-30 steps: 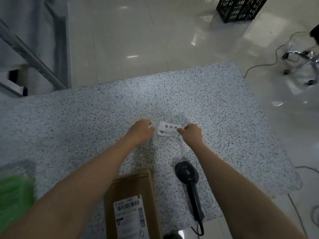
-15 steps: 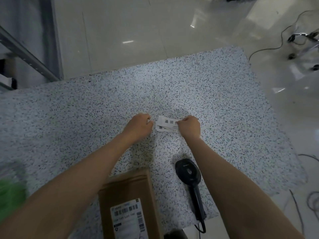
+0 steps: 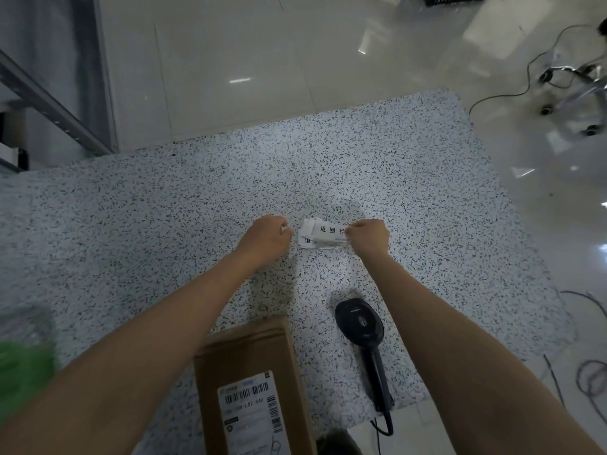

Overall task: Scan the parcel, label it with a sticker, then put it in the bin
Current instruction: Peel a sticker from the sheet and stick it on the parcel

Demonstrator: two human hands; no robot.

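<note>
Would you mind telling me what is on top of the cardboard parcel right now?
A white shipping label with barcodes lies on the cardboard parcel. Its near end runs out of frame, so anything there is unseen.

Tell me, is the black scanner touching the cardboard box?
Apart. The head view shows a strip of speckled mat plainly visible between the black scanner and the right edge of the cardboard box; both lie on the mat.

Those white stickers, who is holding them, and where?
The right hand pinches the stickers at their right end. The left hand is at their left end; its grip is unclear.
</note>
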